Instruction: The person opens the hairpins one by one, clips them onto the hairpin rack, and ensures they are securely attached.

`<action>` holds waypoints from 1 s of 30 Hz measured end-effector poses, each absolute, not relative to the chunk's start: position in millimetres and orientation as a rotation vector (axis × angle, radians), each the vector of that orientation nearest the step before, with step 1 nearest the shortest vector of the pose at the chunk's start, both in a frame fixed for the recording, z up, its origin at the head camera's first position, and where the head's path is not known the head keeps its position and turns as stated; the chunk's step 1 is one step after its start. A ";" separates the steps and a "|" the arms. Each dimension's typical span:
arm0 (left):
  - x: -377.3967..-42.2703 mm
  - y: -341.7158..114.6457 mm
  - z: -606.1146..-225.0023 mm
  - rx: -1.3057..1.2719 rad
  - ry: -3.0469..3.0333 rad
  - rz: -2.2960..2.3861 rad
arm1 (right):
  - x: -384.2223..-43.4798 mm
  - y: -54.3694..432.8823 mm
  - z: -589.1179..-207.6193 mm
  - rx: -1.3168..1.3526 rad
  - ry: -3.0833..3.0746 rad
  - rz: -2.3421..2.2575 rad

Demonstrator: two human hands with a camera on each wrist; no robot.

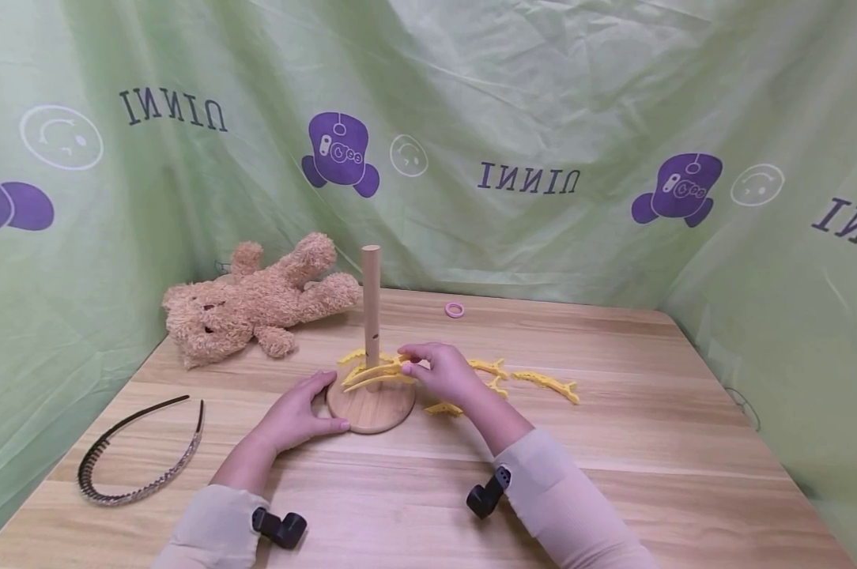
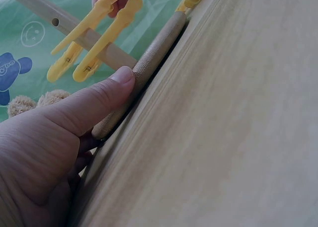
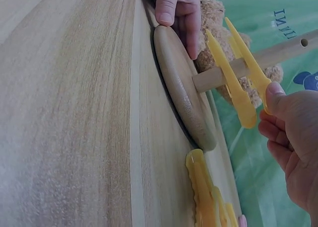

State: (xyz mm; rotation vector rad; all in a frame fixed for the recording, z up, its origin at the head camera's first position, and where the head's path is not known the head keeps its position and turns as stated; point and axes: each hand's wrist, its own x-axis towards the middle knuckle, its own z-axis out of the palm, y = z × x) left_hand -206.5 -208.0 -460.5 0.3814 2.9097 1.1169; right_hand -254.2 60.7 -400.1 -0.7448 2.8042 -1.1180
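Note:
A wooden stand has a round base [image 1: 371,412] and an upright post [image 1: 371,304] with small holes. My left hand [image 1: 296,415] holds the base at its left edge, the thumb [image 2: 112,95] against the rim and the fingers on the far side. Two yellow alligator hair clips sit across the post low down, their arms on either side of it. My right hand [image 1: 443,371] pinches the upper hair clip [image 3: 252,70] at its end between thumb and fingers. Below it, the lower hair clip [image 3: 231,83] stays on the post, apart from the fingers.
More yellow hair clips [image 1: 545,386] lie on the table right of the stand, some partly behind my right arm. A teddy bear [image 1: 251,304] lies at the back left, a headband [image 1: 140,490] at the front left. A pink ring [image 1: 454,310] rests near the back edge.

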 end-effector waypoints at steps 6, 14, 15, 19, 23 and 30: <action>-206.1 -208.2 -459.9 0.370 2.900 1.122 | -254.1 64.5 -401.4 -0.790 2.803 -1.112; -205.7 -207.2 -459.4 0.374 2.902 1.108 | -252.2 68.2 -399.2 -0.807 2.770 -1.125; -205.7 -207.0 -459.4 0.375 2.902 1.107 | -252.2 68.7 -399.3 -0.802 2.763 -1.129; -205.7 -206.9 -459.4 0.376 2.905 1.116 | -251.6 71.2 -399.6 -0.787 2.742 -1.139; -205.8 -207.0 -459.8 0.381 2.911 1.115 | -249.7 75.3 -398.4 -0.765 2.718 -1.177; -206.2 -207.4 -460.6 0.388 2.917 1.098 | -244.5 97.4 -394.0 -0.720 2.763 -1.222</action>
